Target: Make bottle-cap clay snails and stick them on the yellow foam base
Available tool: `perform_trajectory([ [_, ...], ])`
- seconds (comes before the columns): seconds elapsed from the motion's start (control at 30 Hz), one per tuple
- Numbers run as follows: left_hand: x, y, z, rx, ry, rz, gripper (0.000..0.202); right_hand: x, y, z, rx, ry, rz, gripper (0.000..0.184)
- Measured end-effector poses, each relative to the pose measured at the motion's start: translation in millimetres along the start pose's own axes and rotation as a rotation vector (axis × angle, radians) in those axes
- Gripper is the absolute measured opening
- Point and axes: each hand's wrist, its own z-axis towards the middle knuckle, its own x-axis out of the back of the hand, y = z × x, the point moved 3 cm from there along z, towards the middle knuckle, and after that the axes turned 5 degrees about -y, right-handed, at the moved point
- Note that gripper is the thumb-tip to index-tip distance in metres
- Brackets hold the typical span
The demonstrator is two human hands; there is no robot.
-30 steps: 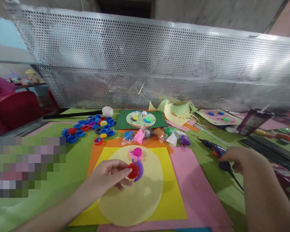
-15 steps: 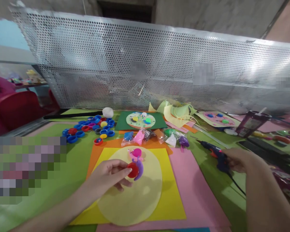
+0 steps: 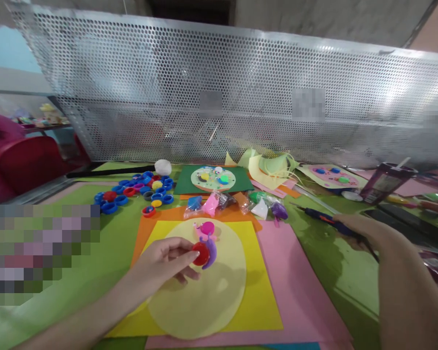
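My left hand (image 3: 164,262) pinches a red bottle cap (image 3: 200,254) between thumb and fingers. Curved purple clay (image 3: 212,253) with two thin feelers is against the cap's right side, like a snail. They are held over a cream paper circle (image 3: 204,306) on a yellow sheet (image 3: 264,306). Just beyond lies a pink snail (image 3: 208,228) with a magenta cap on the circle. At the right, my right hand (image 3: 361,228) is closed around a dark blue glue gun (image 3: 319,217), its nozzle pointing left; the handle is mostly hidden by the hand.
Behind the circle lie bagged clay pieces (image 3: 211,203) and, to the left, many bottle caps (image 3: 121,200). A green card (image 3: 184,181) with a decorated circle is farther back. A dark cup (image 3: 385,184) with a straw and black phone-like slabs (image 3: 409,221) sit right. A perforated metal panel (image 3: 241,68) borders the table.
The glue gun has turned onto its side, its handle swinging back toward my right forearm, and that hand has shifted slightly. My left hand keeps the cap and purple clay almost in place.
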Motion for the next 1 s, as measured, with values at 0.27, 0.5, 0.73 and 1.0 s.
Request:
perform_trajectory([
  [0.27,1.5,-1.5,0.5,-0.037,-0.028,0.023,0.033,3.5,-12.9,-0.5,0.19,0.074,0.493,0.024],
  [0.5,4.6,2.3,0.1,-0.147,0.028,0.085,0.03,-7.3,-51.0,-36.8,0.532,-0.059,0.8,0.019],
  [0.73,17.5,6.5,-2.2,-0.217,0.192,0.188,0.029,-82.8,-78.9,-99.1,0.725,-0.397,0.7,0.018],
  [1.0,23.1,11.5,-10.0,-0.227,0.23,0.338,0.03,-131.0,-53.8,-152.5,0.93,-0.536,0.412,0.03],
])
